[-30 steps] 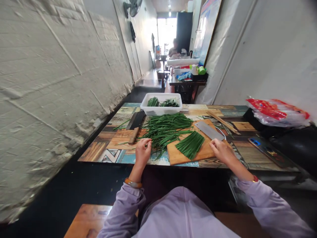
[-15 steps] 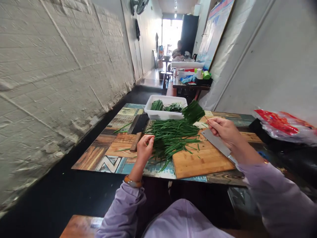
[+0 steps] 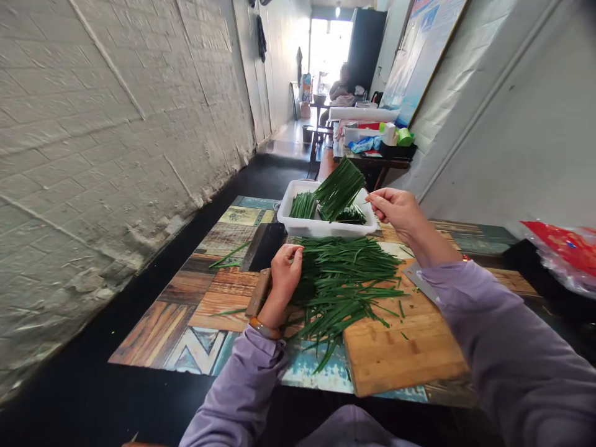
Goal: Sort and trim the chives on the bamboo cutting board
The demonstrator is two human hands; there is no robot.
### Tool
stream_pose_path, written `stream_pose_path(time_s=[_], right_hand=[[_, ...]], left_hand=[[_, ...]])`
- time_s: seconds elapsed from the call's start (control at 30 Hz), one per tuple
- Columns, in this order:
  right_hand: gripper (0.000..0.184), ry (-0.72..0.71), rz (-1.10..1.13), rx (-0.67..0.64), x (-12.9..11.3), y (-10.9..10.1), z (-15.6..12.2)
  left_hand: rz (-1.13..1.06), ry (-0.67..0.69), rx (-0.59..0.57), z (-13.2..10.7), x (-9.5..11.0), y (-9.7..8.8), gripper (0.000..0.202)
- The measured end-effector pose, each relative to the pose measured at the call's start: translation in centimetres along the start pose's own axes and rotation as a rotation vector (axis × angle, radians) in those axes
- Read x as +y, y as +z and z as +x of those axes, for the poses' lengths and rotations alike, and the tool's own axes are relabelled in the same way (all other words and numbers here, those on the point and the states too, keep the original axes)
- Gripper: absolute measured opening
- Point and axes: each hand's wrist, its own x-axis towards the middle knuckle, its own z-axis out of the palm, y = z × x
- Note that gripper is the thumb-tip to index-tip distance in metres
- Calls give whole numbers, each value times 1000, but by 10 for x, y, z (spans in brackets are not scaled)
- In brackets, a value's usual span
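Note:
My right hand pinches the end of a thin skewer. A flat row of cut green chives is threaded on it, held over the white plastic tub. In the tub lie more bundles of chives. My left hand is closed, thumb against the curled fingers, at the left side of a loose pile of chives; whether anything small is in it is hidden. The pile partly covers a wooden cutting board. A cleaver blade shows partly under my right sleeve.
A dark-bladed knife with a wooden handle lies left of the pile on the patterned table. Red and clear plastic packaging sits at the right. Farther back are a cluttered table and a seated person.
My right hand has carried the skewered chives forward and left, from above the cutting board to over the tub. My left hand stays closed beside the pile. The view has shifted.

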Motion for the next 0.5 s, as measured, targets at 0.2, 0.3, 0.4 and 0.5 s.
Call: stream_pose_path(time_s=[0.2,0.3,0.4,0.5], right_hand=[[13,-113,-73,78,8,26,56],[15,-250,-275,152,17,39,86],[21,-405,-569,163,34,55,102],[23,-452,-828,-26,56,77,101]], left_hand=[[-22,19,-23,-5,4,-5,19],[-26,31,-44,-7,7,-4,17],[-27,66,-51,-9,8,-2,17],[-30,74,-51,-11,7,0,17]])
